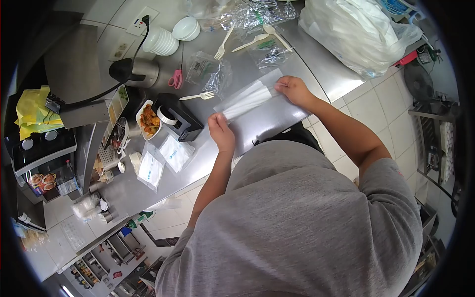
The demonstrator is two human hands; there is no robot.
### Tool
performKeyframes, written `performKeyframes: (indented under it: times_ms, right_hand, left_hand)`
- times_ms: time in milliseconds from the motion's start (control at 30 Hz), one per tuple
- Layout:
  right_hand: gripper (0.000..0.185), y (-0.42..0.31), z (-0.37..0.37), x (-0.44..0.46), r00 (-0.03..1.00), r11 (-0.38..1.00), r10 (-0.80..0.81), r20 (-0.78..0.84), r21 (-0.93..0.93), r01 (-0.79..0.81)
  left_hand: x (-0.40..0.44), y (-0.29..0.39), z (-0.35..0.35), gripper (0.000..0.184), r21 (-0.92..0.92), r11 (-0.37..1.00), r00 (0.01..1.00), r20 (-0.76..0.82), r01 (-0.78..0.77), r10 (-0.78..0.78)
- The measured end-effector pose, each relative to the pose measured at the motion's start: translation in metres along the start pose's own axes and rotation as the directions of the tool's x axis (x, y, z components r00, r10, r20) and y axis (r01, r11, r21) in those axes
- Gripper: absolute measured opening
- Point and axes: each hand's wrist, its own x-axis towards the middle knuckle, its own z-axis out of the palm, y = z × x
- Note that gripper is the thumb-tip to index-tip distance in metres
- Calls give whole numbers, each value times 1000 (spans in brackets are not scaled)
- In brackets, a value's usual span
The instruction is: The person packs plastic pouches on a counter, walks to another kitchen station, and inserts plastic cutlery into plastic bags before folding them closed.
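Between my two hands, just above the steel counter [262, 129], stretches a clear plastic bag [246, 91] with a folded white napkin [247, 103] in it. My left hand [221, 132] pinches the bag's near left end. My right hand [295, 92] is closed at its other end, fingertips together; whether they also hold something thin there, I cannot tell. Beyond the bag lie a pale disposable fork [197, 96], another fork [224, 44] and crumpled clear wrappers [210, 69].
A black tape dispenser [183, 121] stands left of my left hand, beside a white tray of food [149, 120] and packed napkins [174, 151]. Pink scissors [175, 79], stacked white bowls [161, 41] and a kettle [143, 74] are farther back. A large white plastic bag [354, 34] sits at the right.
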Motion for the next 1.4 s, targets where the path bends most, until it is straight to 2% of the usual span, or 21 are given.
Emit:
performKeyframes:
  times_ms: [133, 333, 400, 433, 500, 533, 600, 633, 700, 733, 800, 833, 1000, 1067, 1133, 1200, 1233, 1267, 1300, 1367, 1400]
  right_hand:
    - [17, 2, 8, 6, 981, 935, -160, -114, -336, 114]
    - [14, -5, 24, 9, 963, 808, -204, -178, -586, 63]
    - [14, -12, 23, 8, 966, 749, -213, -147, -659, 65]
    - [14, -15, 21, 8, 966, 741, -219, -135, -668, 75]
    - [20, -20, 21, 4, 977, 772, -153, -152, -635, 22]
    - [20, -24, 23, 3, 978, 763, -162, -132, -645, 39]
    - [34, -31, 32, -4, 756, 554, -648, -92, -738, 385]
    - [34, -37, 40, -8, 755, 542, -652, -72, -740, 398]
    - [56, -47, 59, -23, 739, 424, -555, 381, -635, 646]
    - [56, -40, 60, -30, 736, 416, -548, 398, -633, 653]
    - [73, -20, 59, -40, 809, 574, -388, 442, -571, 587]
    - [86, -17, 52, -42, 860, 568, -284, 424, -648, 507]
    - [93, -28, 26, -47, 917, 512, -204, 344, -761, 399]
    - [95, -50, 27, -45, 937, 450, 65, 344, -848, 281]
    - [84, -61, 36, -31, 941, 399, -38, 337, -858, 323]
    - [64, -74, 60, -3, 921, 706, -265, 284, -594, 386]
    - [41, -94, 83, 5, 887, 793, -391, 246, -400, 460]
    - [41, -116, 110, 9, 942, 960, -192, 276, -146, 238]
    - [42, -136, 138, 11, 935, 994, 11, 355, 98, -48]
    - [46, -163, 194, 18, 793, 877, 329, 513, 146, -458]
    - [51, -158, 224, 26, 815, 915, 293, 500, 100, -391]
  left_hand:
    - [7, -12, 11, 14, -89, 993, 996, 26, 82, -80]
    - [1, -9, 1, 17, 228, 970, 993, 58, 89, -105]
    - [1, 14, -3, 26, 439, 834, 936, 54, -335, 348]
    - [1, 22, -3, 26, 436, 840, 939, 40, -324, 341]
    - [-3, 32, -6, 35, 377, 721, 804, 401, -581, 438]
    - [-5, 30, -5, 35, 383, 731, 817, 382, -565, 431]
    - [-8, 26, -1, 31, 363, 709, 789, 399, -604, 468]
    - [-8, 24, 2, 31, 365, 719, 800, 383, -591, 463]
    - [-12, 20, 5, 33, 360, 695, 778, 386, -622, 496]
    - [-15, 16, 6, 33, 359, 708, 788, 374, -609, 488]
    - [-20, 7, 6, 34, 372, 738, 823, 334, -563, 460]
    - [-21, 5, 3, 36, 376, 751, 837, 320, -542, 444]
    - [-26, -1, -6, 39, 373, 814, 891, 274, -445, 362]
    - [-26, 0, -9, 40, 379, 834, 914, 224, -402, 339]
    - [-24, 3, -11, 40, 382, 846, 926, 216, -371, 308]
    - [-25, 2, -15, 41, 400, 856, 942, 208, -326, 262]
    - [-25, 0, -15, 41, 386, 856, 936, 212, -344, 280]
    - [-24, -1, -15, 41, 369, 854, 927, 220, -367, 303]
    - [-26, -4, -13, 42, 372, 863, 937, 203, -342, 284]
    - [-26, -8, -14, 43, 334, 893, 949, 193, -302, 248]
    - [-26, -9, -15, 43, 282, 921, 955, 199, -269, 219]
